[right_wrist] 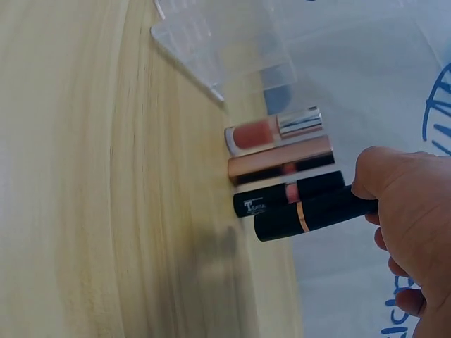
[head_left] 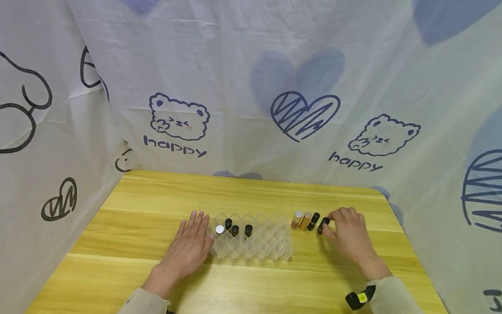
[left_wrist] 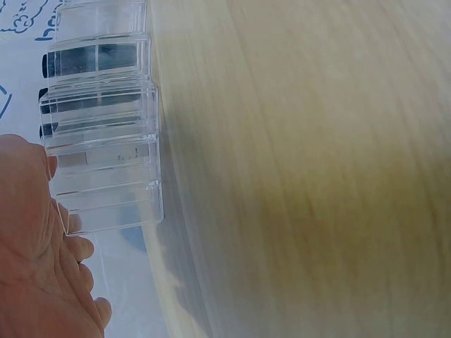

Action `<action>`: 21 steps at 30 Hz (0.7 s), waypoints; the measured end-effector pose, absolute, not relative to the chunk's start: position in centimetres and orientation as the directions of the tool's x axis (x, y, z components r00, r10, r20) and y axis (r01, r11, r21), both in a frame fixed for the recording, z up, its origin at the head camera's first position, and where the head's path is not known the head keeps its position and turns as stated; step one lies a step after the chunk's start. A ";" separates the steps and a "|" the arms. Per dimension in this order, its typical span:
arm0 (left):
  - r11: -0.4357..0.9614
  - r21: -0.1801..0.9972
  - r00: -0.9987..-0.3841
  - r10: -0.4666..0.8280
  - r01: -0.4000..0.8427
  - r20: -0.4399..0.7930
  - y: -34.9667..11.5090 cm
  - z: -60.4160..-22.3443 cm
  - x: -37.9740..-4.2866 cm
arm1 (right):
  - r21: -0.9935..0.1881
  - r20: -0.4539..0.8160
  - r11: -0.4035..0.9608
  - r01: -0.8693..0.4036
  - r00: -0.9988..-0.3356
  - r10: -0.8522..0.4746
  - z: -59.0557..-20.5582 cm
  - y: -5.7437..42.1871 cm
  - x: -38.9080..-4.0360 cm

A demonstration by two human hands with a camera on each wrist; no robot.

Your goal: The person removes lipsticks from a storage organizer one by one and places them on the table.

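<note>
My right hand (head_left: 350, 233) pinches a black lipstick tube (right_wrist: 303, 217) with a thin gold band by its upper end, between thumb and fingers. Beside it stand a second black lipstick (head_left: 313, 221) with a pink band, a rose-gold lipstick (head_left: 305, 221) and a clear lip gloss tube (head_left: 296, 220) with a silver cap. My left hand (head_left: 189, 245) lies with fingers extended at the left end of a clear acrylic lipstick organizer (head_left: 270, 250), its thumb on the rim. Several tubes stand in the organizer's left cells, one white-capped (head_left: 219, 230), the others black-capped (head_left: 248, 230).
The organizer sits mid-table on a wood-grain table (head_left: 251, 288), its right-hand cells unfilled. A white curtain (head_left: 235, 78) with bear and heart drawings hangs behind the table and along both sides. A black strap device (head_left: 361, 298) is on my right wrist.
</note>
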State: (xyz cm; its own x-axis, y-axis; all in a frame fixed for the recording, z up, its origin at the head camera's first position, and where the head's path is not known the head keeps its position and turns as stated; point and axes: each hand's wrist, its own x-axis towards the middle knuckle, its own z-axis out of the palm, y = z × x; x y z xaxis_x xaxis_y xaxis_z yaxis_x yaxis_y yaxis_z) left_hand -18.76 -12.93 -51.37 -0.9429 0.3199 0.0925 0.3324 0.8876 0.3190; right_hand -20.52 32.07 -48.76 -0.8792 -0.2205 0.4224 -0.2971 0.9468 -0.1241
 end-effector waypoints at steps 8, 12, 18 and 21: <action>0.886 0.321 -0.942 0.322 0.336 0.096 -12.8 -51.1 -18.6 | -0.154 0.389 0.952 -0.263 -0.902 -0.186 -49.4 32.3 -21.1; 0.887 0.316 -0.941 0.324 0.337 0.096 -12.8 -51.0 -18.7 | -0.160 0.367 0.957 -0.242 -0.915 -0.170 -49.7 32.3 -21.4; 0.887 0.319 -0.943 0.321 0.333 0.092 -12.8 -51.2 -18.7 | -0.172 0.346 0.961 -0.216 -0.927 -0.146 -50.0 32.4 -21.8; 0.886 0.325 -0.944 0.319 0.330 0.091 -12.9 -51.2 -18.7 | -0.170 0.341 0.963 -0.210 -0.929 -0.143 -50.1 32.4 -21.9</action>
State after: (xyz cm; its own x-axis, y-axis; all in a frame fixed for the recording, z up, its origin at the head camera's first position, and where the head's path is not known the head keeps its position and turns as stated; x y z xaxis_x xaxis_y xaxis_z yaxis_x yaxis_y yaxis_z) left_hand -18.71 -12.87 -51.24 -0.9435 0.3186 0.0907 0.3304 0.8862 0.3248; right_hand -21.91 32.41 -50.07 -0.9291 -0.1425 0.3411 -0.2101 0.9628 -0.1701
